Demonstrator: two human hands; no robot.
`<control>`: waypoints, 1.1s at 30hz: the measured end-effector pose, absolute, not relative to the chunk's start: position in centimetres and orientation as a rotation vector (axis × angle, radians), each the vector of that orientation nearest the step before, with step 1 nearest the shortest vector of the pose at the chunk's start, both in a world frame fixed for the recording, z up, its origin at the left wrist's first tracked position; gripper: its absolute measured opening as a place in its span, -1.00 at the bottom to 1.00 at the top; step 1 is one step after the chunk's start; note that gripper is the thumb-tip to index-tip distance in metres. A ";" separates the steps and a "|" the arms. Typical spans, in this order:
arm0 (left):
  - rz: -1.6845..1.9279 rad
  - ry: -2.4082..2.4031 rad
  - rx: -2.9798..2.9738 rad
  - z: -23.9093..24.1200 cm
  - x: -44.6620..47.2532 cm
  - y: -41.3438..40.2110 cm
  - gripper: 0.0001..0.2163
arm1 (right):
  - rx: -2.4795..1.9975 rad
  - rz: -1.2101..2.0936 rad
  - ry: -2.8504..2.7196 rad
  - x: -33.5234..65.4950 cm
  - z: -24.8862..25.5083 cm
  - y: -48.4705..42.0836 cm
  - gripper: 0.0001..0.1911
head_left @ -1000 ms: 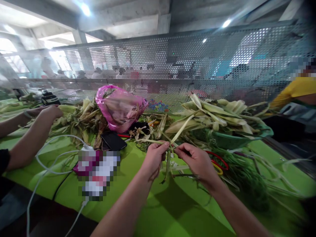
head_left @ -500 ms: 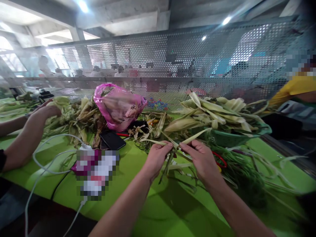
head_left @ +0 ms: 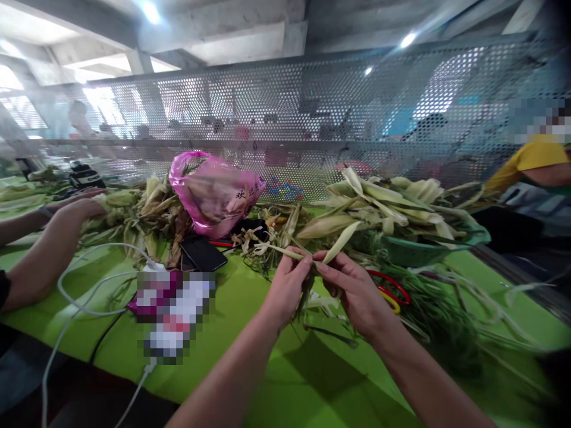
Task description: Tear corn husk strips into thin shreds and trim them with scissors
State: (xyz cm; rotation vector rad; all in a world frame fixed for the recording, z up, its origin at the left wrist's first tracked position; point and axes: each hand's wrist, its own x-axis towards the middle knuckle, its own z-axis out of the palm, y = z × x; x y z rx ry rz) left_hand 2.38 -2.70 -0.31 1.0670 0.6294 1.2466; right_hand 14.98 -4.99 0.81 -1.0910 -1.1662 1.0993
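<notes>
My left hand (head_left: 286, 286) and my right hand (head_left: 352, 288) meet above the green table (head_left: 276, 380), fingers pinched together. Both grip narrow pale-green corn husk strips (head_left: 336, 244) that cross between the fingertips; one strip points up to the right, another runs left. Darker strip ends hang down below my hands. Just behind them lies a heap of husks (head_left: 383, 199) in a green basin (head_left: 423, 249).
A pink plastic bag (head_left: 214, 193), a black phone (head_left: 204, 254) and more husks (head_left: 138, 217) lie at the back left. White cables (head_left: 89, 285) cross the left side. Another person's hands (head_left: 75, 208) work at far left; a person in yellow (head_left: 530, 163) sits at right. A perforated metal screen (head_left: 312, 113) stands behind.
My hands have drawn closer together and lifted slightly. The pale strip in my right hand has swung from low and rightward to pointing up. The neighbour's hand at far left has shifted lower.
</notes>
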 end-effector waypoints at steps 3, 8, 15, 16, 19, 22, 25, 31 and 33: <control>1.177 0.613 1.005 -0.4 2.5 -2.9 -0.75 | -1.057 1.170 -1.111 14.7 0.5 -4.9 -0.71; 1.080 0.634 0.904 0.1 2.5 -3.0 -0.73 | -1.045 1.216 -1.020 14.7 0.3 -4.8 -0.77; 1.119 0.724 1.076 0.0 2.3 -2.7 -0.78 | -1.056 1.186 -1.004 14.3 0.2 -4.7 -0.87; 1.115 0.727 1.090 -0.1 2.3 -2.7 -0.78 | -1.064 1.175 -0.997 14.3 0.1 -4.7 -0.88; 1.100 0.738 1.102 -0.4 2.4 -2.7 -0.78 | -1.068 1.145 -0.996 14.5 -0.3 -4.5 -0.89; 1.114 0.756 1.125 -0.6 2.5 -2.7 -0.80 | -1.066 1.113 -0.994 14.7 -0.9 -4.2 -0.89; 1.130 0.772 1.117 -0.7 2.6 -2.6 -0.82 | -1.083 1.076 -0.970 14.9 -1.2 -4.1 -0.88; 1.217 0.741 1.176 -0.5 2.3 -2.3 -0.84 | -1.113 1.019 -0.927 14.7 -0.3 -4.6 -0.85; 1.224 0.709 1.193 -0.6 2.2 -2.2 -0.84 | -1.102 1.062 -0.946 14.6 0.2 -4.8 -0.79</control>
